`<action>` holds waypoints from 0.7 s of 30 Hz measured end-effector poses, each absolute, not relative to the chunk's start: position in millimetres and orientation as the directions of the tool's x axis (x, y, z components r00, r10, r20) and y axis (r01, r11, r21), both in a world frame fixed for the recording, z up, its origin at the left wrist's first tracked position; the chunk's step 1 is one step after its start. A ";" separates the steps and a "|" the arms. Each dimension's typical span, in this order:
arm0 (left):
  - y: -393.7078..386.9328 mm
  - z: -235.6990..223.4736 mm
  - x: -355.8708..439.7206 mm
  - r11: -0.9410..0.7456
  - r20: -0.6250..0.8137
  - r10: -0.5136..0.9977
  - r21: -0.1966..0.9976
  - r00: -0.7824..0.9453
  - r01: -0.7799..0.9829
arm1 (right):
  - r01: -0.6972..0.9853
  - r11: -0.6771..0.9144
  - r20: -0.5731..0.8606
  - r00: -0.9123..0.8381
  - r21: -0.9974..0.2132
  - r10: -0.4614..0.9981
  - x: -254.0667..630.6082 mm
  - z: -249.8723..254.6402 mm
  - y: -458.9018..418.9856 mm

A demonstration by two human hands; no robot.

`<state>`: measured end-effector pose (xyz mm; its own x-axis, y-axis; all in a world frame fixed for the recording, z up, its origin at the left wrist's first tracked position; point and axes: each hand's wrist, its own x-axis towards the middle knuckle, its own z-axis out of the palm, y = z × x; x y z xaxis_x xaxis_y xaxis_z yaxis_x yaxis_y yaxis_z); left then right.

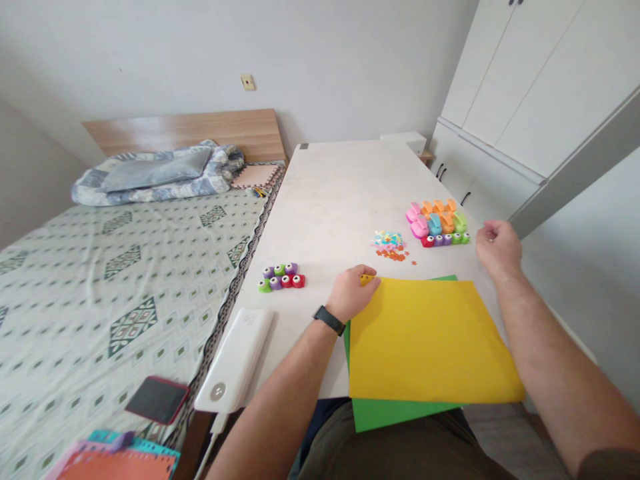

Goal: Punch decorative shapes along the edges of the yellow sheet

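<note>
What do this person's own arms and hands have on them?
Both hands, left and right, are gloveless, and both forearms are bare. The left wrist wears a dark band; a dark sleeve shows on the right arm.

Yellow sheet point(425, 340), green sheet point(395, 415), pale bedspread point(173, 243) with green diamonds

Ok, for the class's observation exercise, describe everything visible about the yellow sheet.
The yellow sheet is plain, bright and four-sided, with straight edges and a matt surface; paper or thin foam, I cannot tell which. It lies roughly flat over a green sheet, which peeks out around it, at the near side of the white table. The left hand grips its far left corner.
</note>
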<state>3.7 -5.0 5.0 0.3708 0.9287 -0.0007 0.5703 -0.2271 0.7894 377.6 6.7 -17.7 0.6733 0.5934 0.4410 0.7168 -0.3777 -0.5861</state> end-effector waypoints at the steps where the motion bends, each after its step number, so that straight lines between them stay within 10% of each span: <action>1: -5.1 4.8 3.9 -0.230 0.002 0.928 0.788 0.371 0.570 | 0.721 -0.375 0.447 0.669 -0.583 0.593 378.3 -17.9 6.8; 21: -6.4 4.7 4.5 -0.226 -0.002 0.930 0.787 0.367 0.575 | 0.775 -0.316 0.527 0.613 -0.548 0.589 373.0 -16.0 3.8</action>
<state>4.5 -6.4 4.7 0.3675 0.9300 -0.0017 0.5748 -0.2257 0.7866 373.0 3.8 -16.0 0.6127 0.5889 0.5271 0.7747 -0.3157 -0.5478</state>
